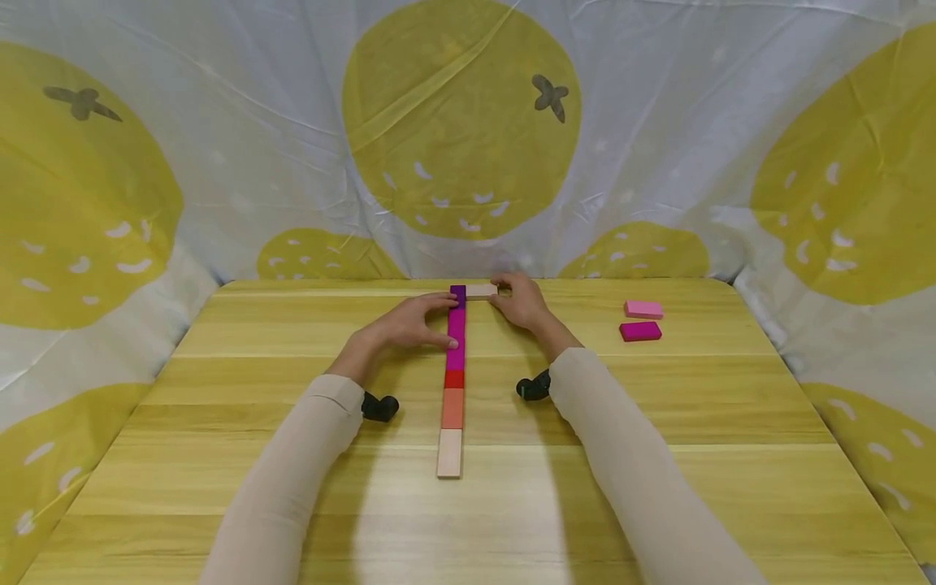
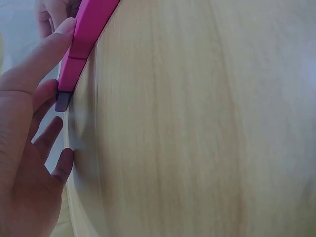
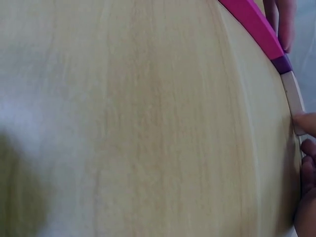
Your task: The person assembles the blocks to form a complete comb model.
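One block row (image 1: 454,380) is lying joined, left hand (image 1: 405,322) touching it, fingers apart; right hand (image 1: 523,304) is pinching a pale block (image 1: 478,292) against its far end; two pink blocks (image 1: 643,309) are lying unplaced

On a yellow wooden table (image 1: 768,487), a multicoloured row of rectangular blocks (image 1: 454,357) runs down mid-frame; a beige rectangular block (image 1: 479,292) touches its upper right, two pink rectangular blocks (image 1: 640,331) farther right.

Tabletop (image 1: 483,520): wood-grained, smooth, soft sheen. Block row (image 1: 454,379): smooth, matt. Backdrop (image 1: 461,122): creased, cloth-like, faintly shiny.
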Motion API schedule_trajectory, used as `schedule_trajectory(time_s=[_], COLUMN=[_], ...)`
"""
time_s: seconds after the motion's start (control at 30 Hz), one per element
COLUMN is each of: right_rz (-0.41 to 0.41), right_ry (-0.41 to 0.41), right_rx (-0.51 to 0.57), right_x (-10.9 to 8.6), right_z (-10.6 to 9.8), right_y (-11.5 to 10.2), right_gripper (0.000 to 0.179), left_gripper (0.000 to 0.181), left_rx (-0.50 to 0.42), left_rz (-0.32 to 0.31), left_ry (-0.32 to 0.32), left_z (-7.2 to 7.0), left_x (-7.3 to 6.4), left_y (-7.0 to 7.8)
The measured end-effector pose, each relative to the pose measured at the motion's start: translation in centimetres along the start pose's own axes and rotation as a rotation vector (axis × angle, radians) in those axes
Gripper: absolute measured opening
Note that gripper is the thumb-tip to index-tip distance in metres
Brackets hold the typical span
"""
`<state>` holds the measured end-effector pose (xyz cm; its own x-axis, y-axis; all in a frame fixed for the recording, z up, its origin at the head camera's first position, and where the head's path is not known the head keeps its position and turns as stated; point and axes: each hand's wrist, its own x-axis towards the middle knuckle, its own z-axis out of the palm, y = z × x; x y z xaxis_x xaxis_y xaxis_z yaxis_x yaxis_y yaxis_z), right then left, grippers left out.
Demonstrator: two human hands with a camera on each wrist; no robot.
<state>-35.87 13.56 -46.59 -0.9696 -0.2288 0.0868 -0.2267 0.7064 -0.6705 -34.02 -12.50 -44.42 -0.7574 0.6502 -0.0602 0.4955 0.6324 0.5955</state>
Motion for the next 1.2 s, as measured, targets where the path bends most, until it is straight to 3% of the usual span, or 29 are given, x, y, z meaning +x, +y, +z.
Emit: schedule_trajectory(time_s=[0.27, 0.47, 0.63, 0.97, 1.2], right_rz=[-0.045, -0.032, -0.085, -0.198, -0.224], right_ry=[-0.083, -0.158, -0.198, -0.206, -0.228], right_rx=[-0.009, 0.043, 0.073, 0.05, 0.04], right_x=[-0.2, -1.6, -3.1, -5.0, -6.7], right_z=[-1.8, -4.3, -6.2, -8.4, -9.5], right_y=[-0.3, -0.8, -0.4, -0.4, -0.4], right_gripper=[0.052, 0.052, 0.053, 0.05, 0.046], left_gripper=[0.086, 0.087, 0.087, 0.086, 0.086], left_rx=[-0.005, -0.007, -0.006, -0.014, -0.002], left_rz=[0.003, -0.001, -0.004, -0.006, -0.003], left_ry=[-0.003, -0.009, -0.008, -0.01, -0.016], left_z=[0.0, 0.0, 0.1, 0.2, 0.2], left_x=[0.2, 0.1, 0.0, -0.2, -0.1], left_y=[-0.1, 0.0, -0.1, 0.0, 0.0])
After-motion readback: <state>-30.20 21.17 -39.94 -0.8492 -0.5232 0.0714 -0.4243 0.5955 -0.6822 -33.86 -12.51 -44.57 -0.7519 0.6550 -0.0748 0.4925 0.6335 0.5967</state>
